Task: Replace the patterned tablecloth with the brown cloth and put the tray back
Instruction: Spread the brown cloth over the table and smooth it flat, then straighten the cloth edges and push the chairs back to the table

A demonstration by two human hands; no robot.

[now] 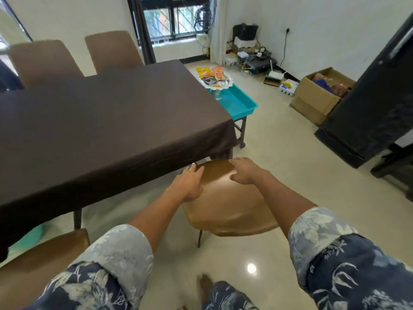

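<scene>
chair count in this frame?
4. Far-left chair and far-right chair stand beyond the table's brown cloth. The near chair is at the table's near corner, and the bottom-left chair is partly cropped. Others may be hidden off-frame.

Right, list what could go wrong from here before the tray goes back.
The left hand and right hand rest on the chair beside the hanging corner of the brown cloth; pushing it in could snag and drag the cloth askew. The tray of snacks perches on the teal bin atop a narrow stand, so a careless lift might tip it.
</scene>
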